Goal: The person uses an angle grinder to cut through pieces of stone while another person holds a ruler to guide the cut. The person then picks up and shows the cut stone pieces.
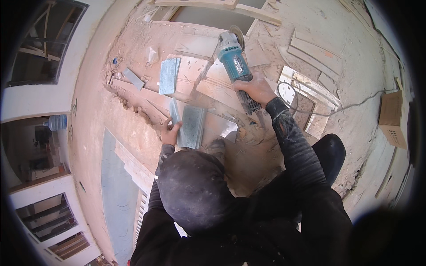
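My right hand [256, 91] is wrapped round the dark rear body of a teal angle grinder [234, 63]. Its grey head and disc [238, 37] point away from me, raised over the work area. With my left hand [170, 132] I grip the near end of a narrow blue-grey tile strip [175, 111], fingers on one side and thumb on the other. Just right of that strip lies a wider blue-grey tile [192, 127]. Beyond it sits a lighter blue tile stack [168, 76], and a small grey-blue offcut [133, 79] rests to the far left.
The grinder's cord [330, 114] loops and runs right past a cardboard box [392, 119]. Broken boards and tile pieces [310, 102] litter the dusty floor. Timber planks [217, 6] lie at the far side, and a long pale sheet [120, 195] leans at left.
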Demonstrator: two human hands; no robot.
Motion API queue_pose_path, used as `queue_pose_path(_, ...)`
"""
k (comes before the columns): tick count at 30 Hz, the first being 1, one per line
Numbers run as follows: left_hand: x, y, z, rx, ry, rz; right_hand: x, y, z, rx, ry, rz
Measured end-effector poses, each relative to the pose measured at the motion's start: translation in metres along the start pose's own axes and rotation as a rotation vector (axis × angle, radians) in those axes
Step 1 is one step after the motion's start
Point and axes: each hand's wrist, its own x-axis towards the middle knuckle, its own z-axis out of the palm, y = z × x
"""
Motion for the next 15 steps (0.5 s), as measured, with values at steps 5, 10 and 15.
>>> queue_pose_path(5, -0.043, 0.088, -0.01, -1.055, -0.477, 0.048, -0.043, -0.008, -0.032, 0.094, -0.113, 0.002)
queue_pose_path(10, -0.062, 0.135, 0.0, -1.332, -0.63, 0.255, -0.064, -0.011, -0.021, 0.154, -0.089, -0.044)
queue_pose_path(15, -0.061, 0.155, 0.008, -1.483, -0.84, 0.257, -0.089, -0.017, -0.024, 0.195, -0.072, -0.053)
